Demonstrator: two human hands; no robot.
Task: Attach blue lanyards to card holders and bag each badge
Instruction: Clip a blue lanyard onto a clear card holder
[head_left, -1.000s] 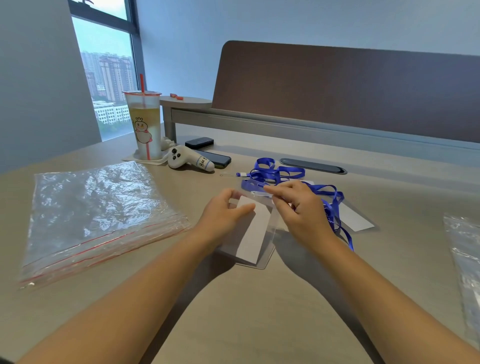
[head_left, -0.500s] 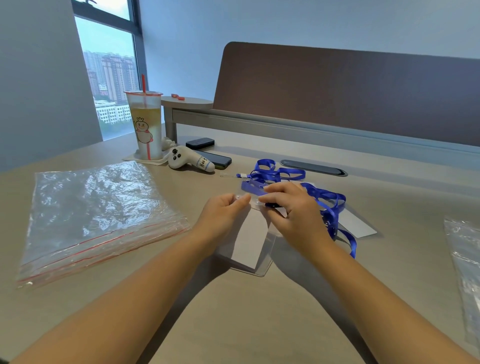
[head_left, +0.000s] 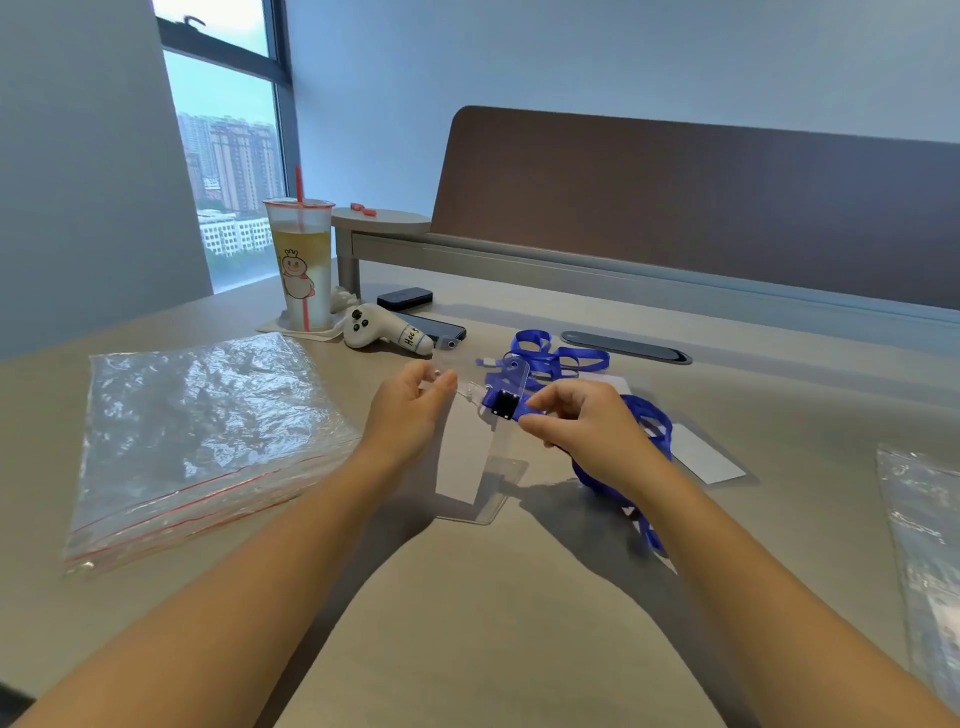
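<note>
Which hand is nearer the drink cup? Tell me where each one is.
Left. The left hand is right of and in front of the cup, across the white controller. The right hand is farther right, holding the lanyard.

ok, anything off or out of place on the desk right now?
Nothing spilled or damaged. The drink cup stands upright. The only mess is the blue lanyards, lying in a loose tangle behind the card holder, which both hands are working over.
</note>
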